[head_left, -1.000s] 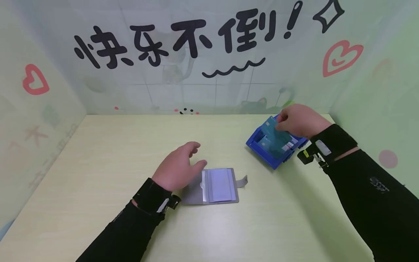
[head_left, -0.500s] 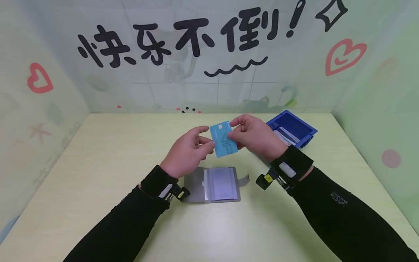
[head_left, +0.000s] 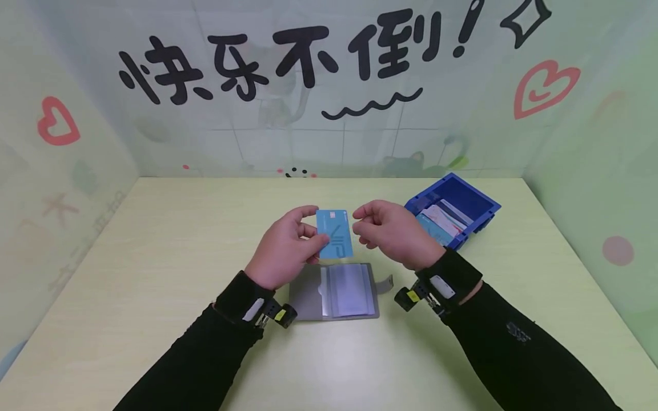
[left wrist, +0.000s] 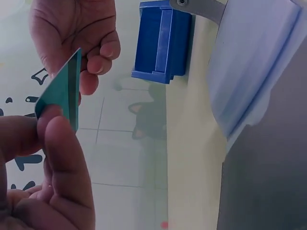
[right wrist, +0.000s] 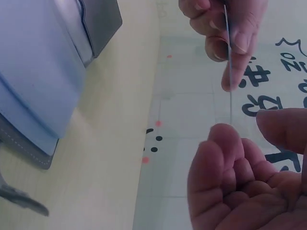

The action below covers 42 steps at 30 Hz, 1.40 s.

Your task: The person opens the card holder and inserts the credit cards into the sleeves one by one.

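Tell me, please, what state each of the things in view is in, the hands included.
Blue card: held up off the table, gripped by one hand.
Left hand: pinching the blue card.
Right hand: gripping nothing, close to the blue card; contact unclear.
Gray card holder: lying open on the table.
Strap: unfastened.
Blue bin: open at the top, cards inside.

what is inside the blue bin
In the near part of the blue bin lie a blue card and whitish flat items; anything beneath them is covered, and the right hand hides some of the rim.
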Available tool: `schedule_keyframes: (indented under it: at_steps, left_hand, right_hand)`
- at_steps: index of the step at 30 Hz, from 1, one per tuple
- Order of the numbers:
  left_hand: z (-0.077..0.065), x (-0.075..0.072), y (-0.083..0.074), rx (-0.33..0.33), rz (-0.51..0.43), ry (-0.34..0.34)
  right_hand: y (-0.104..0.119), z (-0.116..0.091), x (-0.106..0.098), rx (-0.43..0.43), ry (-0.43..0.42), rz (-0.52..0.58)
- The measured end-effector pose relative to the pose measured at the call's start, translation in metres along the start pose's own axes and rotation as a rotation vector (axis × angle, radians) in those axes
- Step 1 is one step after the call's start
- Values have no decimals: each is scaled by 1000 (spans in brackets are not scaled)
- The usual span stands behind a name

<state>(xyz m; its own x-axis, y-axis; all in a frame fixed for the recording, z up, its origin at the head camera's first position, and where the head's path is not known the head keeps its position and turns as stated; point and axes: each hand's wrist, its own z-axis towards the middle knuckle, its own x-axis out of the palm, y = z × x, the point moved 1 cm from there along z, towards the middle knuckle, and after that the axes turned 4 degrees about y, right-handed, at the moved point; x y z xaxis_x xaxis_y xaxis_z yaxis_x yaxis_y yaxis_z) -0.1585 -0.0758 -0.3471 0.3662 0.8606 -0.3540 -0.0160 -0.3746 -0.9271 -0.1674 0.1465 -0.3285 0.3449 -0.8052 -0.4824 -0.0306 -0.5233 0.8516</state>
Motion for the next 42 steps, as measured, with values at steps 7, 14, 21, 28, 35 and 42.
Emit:
schedule_keyframes:
  at_steps: [7, 14, 21, 28, 35, 42]
  left_hand:
    - [-7, -4, 7, -49, 91, -6]
    - [-12, -5, 16, -86, 159, 33]
    - [-13, -3, 21, -105, 222, 88]
    - [-13, -4, 25, -129, 307, 103]
    - [-13, 0, 28, -165, 320, 134]
    - [-13, 2, 28, -174, 348, 153]
  right_hand:
    - [-12, -8, -11, 44, 66, -230]
    - [-25, -15, -16, 73, 142, -330]
    - [-32, -21, -15, 72, 142, -385]
    - [-34, -20, -8, 76, 161, -409]
    - [-33, -19, -3, 113, 187, -418]
    - [-36, -17, 1, 148, 206, -448]
